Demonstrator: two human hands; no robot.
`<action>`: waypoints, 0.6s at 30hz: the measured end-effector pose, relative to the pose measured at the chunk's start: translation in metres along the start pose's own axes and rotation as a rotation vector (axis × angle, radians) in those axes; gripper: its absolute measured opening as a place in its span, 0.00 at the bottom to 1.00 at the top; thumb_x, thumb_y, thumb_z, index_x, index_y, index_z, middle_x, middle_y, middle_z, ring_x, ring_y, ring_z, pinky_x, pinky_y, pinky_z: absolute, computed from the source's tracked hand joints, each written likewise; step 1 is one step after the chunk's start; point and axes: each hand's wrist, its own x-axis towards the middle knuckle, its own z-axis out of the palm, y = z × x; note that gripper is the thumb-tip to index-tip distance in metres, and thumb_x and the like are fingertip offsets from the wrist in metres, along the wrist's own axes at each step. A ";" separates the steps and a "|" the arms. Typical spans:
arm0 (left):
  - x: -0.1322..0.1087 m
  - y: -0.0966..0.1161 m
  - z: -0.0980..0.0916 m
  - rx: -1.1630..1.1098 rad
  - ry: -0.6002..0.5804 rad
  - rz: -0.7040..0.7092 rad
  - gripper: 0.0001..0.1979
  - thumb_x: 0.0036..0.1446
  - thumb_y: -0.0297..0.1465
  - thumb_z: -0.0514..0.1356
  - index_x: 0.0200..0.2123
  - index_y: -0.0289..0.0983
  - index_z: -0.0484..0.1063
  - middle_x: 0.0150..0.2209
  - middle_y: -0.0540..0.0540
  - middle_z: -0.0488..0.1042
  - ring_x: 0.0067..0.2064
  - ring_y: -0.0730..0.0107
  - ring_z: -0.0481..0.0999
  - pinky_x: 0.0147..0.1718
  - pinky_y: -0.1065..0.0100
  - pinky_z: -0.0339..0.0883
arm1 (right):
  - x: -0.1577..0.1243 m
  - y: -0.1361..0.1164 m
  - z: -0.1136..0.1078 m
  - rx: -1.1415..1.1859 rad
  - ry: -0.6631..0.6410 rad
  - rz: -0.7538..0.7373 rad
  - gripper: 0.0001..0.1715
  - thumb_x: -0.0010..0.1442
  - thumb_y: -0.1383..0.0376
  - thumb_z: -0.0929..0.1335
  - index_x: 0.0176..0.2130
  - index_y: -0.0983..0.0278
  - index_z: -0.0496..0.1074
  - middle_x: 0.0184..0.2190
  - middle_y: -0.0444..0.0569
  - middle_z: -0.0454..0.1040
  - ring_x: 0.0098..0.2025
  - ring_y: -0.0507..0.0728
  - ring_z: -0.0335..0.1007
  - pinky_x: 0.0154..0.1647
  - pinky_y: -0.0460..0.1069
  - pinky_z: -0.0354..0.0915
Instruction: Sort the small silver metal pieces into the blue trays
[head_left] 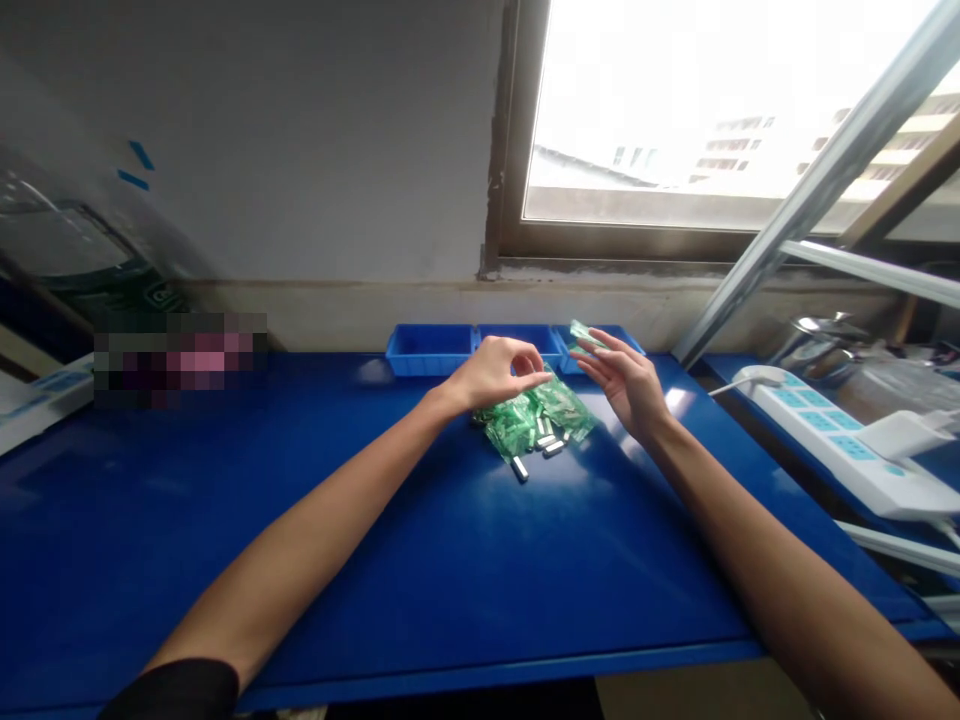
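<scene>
My left hand (501,376) hovers over the near side of a pile of crumpled green clear plastic bags (514,425). Its thumb and fingers are curled together in a pinch; whatever lies between them is too small or hidden to make out. To the right, my right hand (626,380) is raised, with a small green clear plastic bag (580,334) between its fingers. Several small silver metal pieces (553,447) lie among and in front of the bags, one silver piece (520,468) apart from the rest. My left hand hides part of the pile.
Joined blue bins (431,366) stand behind the pile against the wall, on a glossy blue table (450,580). A white power strip (840,440) with a plug lies on the right, beyond a slanted metal frame (795,190). A blurred-out pink thing (202,355) sits at left.
</scene>
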 end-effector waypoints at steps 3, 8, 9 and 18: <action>-0.004 0.004 0.012 0.147 -0.096 0.129 0.17 0.62 0.43 0.66 0.46 0.36 0.82 0.46 0.40 0.82 0.48 0.58 0.80 0.50 0.62 0.73 | 0.004 0.003 -0.004 0.006 0.002 0.006 0.29 0.52 0.63 0.76 0.53 0.53 0.76 0.53 0.49 0.81 0.56 0.63 0.80 0.61 0.59 0.73; -0.009 0.005 0.033 0.336 -0.171 0.157 0.22 0.58 0.40 0.70 0.54 0.38 0.78 0.51 0.39 0.80 0.53 0.52 0.77 0.57 0.54 0.69 | 0.004 0.006 -0.004 -0.076 -0.024 0.013 0.25 0.51 0.61 0.77 0.50 0.58 0.78 0.49 0.52 0.83 0.48 0.62 0.82 0.55 0.59 0.75; -0.009 0.004 0.035 0.345 -0.171 0.151 0.22 0.57 0.38 0.71 0.54 0.38 0.78 0.51 0.39 0.80 0.53 0.52 0.76 0.56 0.55 0.70 | 0.004 0.006 -0.004 -0.088 -0.025 0.017 0.24 0.52 0.61 0.77 0.49 0.58 0.78 0.48 0.51 0.83 0.46 0.62 0.82 0.54 0.59 0.76; -0.013 0.011 0.032 0.349 -0.153 0.113 0.27 0.59 0.28 0.63 0.62 0.41 0.71 0.50 0.41 0.79 0.50 0.55 0.80 0.49 0.61 0.75 | 0.000 0.010 -0.003 -0.118 -0.056 0.037 0.20 0.52 0.60 0.78 0.45 0.60 0.81 0.44 0.51 0.85 0.42 0.60 0.82 0.49 0.57 0.76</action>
